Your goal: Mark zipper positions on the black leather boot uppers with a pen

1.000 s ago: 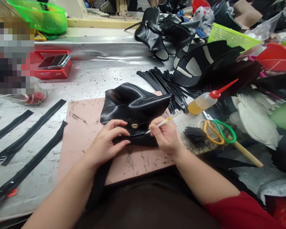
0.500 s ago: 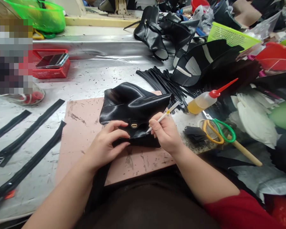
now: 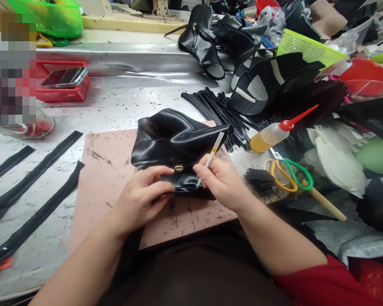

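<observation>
A glossy black leather boot upper (image 3: 169, 146) lies folded over a pinkish board (image 3: 98, 165), with a small gold ring-shaped fitting (image 3: 178, 168) on its strap. My left hand (image 3: 137, 197) grips the upper's near edge, fingers bent over the top and the thumb low, partly out of sight. In my right hand (image 3: 225, 182) is a slim white pen (image 3: 216, 145) with a yellow band, held in a writing grip. Its tip meets the leather close to the near edge, right of the fitting.
Black zipper strips (image 3: 41, 170) lie at left. A red basket (image 3: 83, 91) holds a phone. On the right are black strips (image 3: 207, 110), a bottle of yellow liquid (image 3: 268, 136), scissors (image 3: 293, 174) and a wooden handle (image 3: 328, 204). Finished-looking black boots (image 3: 199, 38) stand behind.
The pen has swung more upright, and its tip has moved down toward the upper's near edge. My left hand stays on the leather. The whole view has shifted slightly.
</observation>
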{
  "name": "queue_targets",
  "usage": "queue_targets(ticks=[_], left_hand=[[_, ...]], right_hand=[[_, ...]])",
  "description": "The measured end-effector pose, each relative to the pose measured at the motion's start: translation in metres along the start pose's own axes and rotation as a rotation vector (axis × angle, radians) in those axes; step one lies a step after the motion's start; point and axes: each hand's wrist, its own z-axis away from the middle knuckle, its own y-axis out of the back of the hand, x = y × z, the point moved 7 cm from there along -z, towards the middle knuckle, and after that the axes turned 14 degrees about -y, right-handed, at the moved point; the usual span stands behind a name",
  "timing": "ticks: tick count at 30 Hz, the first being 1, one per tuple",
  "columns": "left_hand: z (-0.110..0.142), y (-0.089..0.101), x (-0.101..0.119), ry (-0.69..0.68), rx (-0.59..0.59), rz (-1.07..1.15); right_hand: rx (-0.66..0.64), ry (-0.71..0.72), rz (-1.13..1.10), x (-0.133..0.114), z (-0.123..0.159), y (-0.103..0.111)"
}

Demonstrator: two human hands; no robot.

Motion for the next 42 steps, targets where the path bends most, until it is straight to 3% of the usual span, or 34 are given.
queue_targets(ticks=[9, 14, 20, 42], left_hand=[[0.0, -0.001, 0.0, -0.021, 0.019, 0.023], [0.001, -0.001, -0.006, 0.028, 0.016, 0.071], [0.002, -0.004, -0.015, 0.121, -0.011, 0.108], [0.002, -0.003, -0.016, 0.14, -0.018, 0.114]], right_hand=[[-0.065, -0.079, -0.19, 0.009, -0.003, -0.001], [0.055, 0.021, -0.347, 0.018, -0.002, 0.008], [0.2, 0.222, -0.297, 0.027, 0.006, 0.015], [0.216, 0.29, -0.096, 0.013, 0.006, 0.014]])
